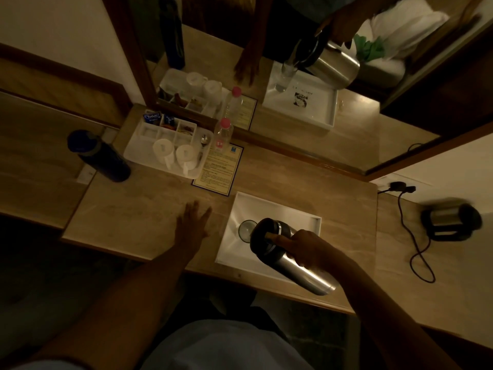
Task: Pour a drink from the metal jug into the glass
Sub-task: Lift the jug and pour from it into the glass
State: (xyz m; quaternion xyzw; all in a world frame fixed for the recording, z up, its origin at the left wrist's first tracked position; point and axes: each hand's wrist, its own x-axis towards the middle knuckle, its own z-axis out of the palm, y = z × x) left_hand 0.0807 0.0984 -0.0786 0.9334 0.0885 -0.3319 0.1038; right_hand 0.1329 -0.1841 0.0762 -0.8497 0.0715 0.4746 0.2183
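Lettering first: "Tetley" reads on a blue tea packet (pixel 152 117) standing in the back compartments of the white caddy tray (pixel 133 150) at the table's (pixel 138 209) rear left. Beside that tray a printed card with a blue border (pixel 217 169) lies flat, its text too small to make out, and a clear water bottle with a pink cap (pixel 223 134) stands at the card's back end, its label unreadable. Two white cups (pixel 173 154) sit upside down in the caddy.

Over at the front right of the table, the metal jug (pixel 290 256) is tipped well over, brushed steel body with a black lid, spout end down over the glass (pixel 246 228). The right hand (pixel 306 249) is wrapped around the jug's handle, thumb pressed on the lid. The glass stands upright in the left part of a shallow white tray (pixel 314 220); its contents cannot be judged in this dim light. The left hand (pixel 192 222) lies flat on the table with fingers spread, holding nothing, just left of the white tray. A dark blue bottle (pixel 98 156) stands at the far left edge, and a kettle (pixel 450 220) with its black cord (pixel 416 249) sits off to the right.
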